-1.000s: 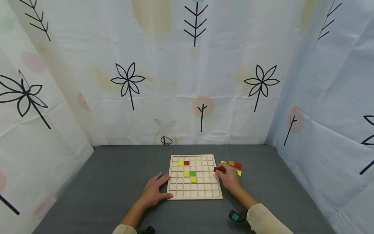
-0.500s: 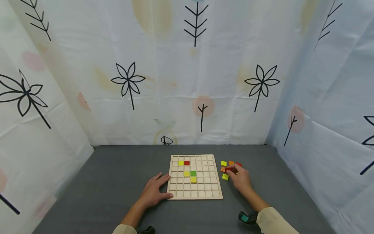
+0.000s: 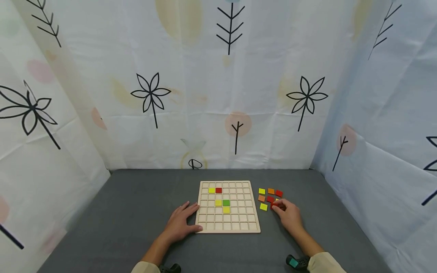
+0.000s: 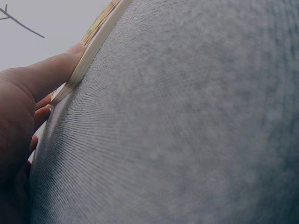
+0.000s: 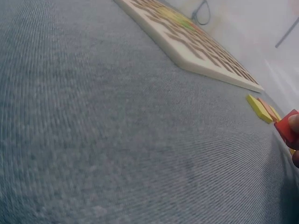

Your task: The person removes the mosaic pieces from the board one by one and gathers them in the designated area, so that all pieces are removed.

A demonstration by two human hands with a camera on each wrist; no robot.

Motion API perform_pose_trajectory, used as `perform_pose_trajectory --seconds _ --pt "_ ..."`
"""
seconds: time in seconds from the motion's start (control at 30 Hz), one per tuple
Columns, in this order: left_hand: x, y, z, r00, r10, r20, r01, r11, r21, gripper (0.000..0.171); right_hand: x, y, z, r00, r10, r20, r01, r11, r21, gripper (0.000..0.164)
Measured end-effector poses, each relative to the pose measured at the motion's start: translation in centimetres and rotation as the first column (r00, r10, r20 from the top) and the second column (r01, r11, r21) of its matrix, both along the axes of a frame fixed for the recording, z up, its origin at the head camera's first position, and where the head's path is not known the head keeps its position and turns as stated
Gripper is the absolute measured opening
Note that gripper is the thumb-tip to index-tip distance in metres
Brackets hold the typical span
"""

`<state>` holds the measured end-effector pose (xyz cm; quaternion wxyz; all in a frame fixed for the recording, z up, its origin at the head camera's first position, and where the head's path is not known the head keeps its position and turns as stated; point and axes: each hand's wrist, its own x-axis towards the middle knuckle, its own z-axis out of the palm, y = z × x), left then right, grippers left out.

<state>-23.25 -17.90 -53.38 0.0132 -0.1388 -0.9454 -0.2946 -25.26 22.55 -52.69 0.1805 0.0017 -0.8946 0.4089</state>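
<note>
A light wooden grid board (image 3: 239, 226) lies on the dark grey table, with a few yellow tiles, one red and one green in its cells. My left hand (image 3: 182, 223) rests against the board's left edge, fingers extended and thumb touching the front left corner. To the right of the board, my right hand (image 3: 290, 217) pinches a red square tile (image 5: 284, 127) between thumb and fingertips, low over the near side of the loose tiles. In the head view the fingers partly cover that tile and a yellow one behind it.
Loose tiles lie right of the board: a yellow tile (image 3: 263, 207) nearest, an orange tile (image 3: 261, 198), a red tile (image 3: 270, 199), and several more behind. Patterned white cloth (image 3: 205, 113) hangs around the table's back and sides.
My right hand has moved from the board's right edge rightward and nearer to me, past the loose tiles, with the red tile still pinched. My left hand and the board have stayed put.
</note>
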Motion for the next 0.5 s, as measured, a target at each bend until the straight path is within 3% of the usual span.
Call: perform_pose_trajectory --seconds 0.33,0.5 --pt "0.06 -0.07 0.10 1.000 -0.002 0.000 0.002 1.000 0.010 0.082 0.00 -0.02 0.19 0.999 0.025 0.028 -0.029 0.988 0.149 0.019" --pt "0.08 -0.08 0.01 1.000 -0.007 -0.004 0.007 1.000 0.011 0.083 -0.03 0.10 0.14 0.999 0.020 0.047 -0.024 0.995 0.093 0.021"
